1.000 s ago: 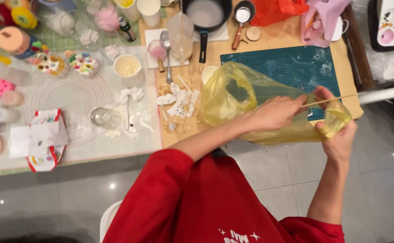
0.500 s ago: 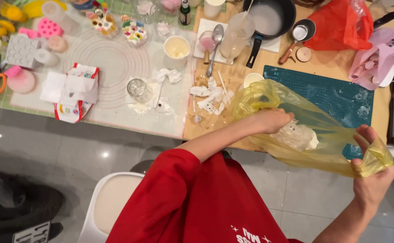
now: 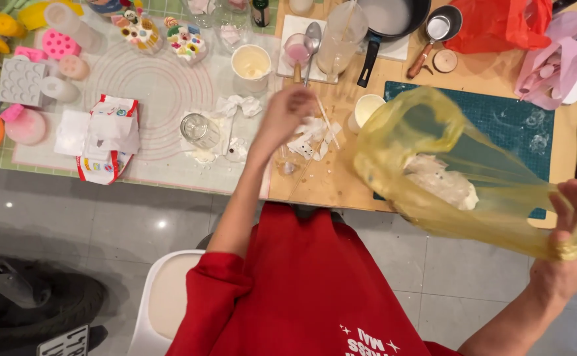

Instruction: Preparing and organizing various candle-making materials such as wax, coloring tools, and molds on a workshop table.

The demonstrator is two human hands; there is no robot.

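The right hand (image 3: 569, 247) is clamped on the neck of a yellow bag (image 3: 447, 171), held out over the near edge of the table (image 3: 341, 188); the bag's mouth gapes toward the far left, and white crumpled scraps (image 3: 443, 181) lie inside it. The left hand (image 3: 287, 115), blurred, is stretched out left of the bag above torn paper scraps (image 3: 311, 135); whether it grips anything cannot be told.

Far left of the bag lies a crumpled white-and-red packet (image 3: 107, 135) on a clear mat (image 3: 163, 86), with an empty glass jar (image 3: 199, 130) between packet and scraps. Beyond the scraps stand a white cup (image 3: 251, 64), a small pink-filled cup (image 3: 297, 50), a spoon (image 3: 313, 36) and a black pan (image 3: 394, 16). Under the bag is a teal cutting mat (image 3: 512, 115); beyond that mat sits a red bag (image 3: 499, 23).
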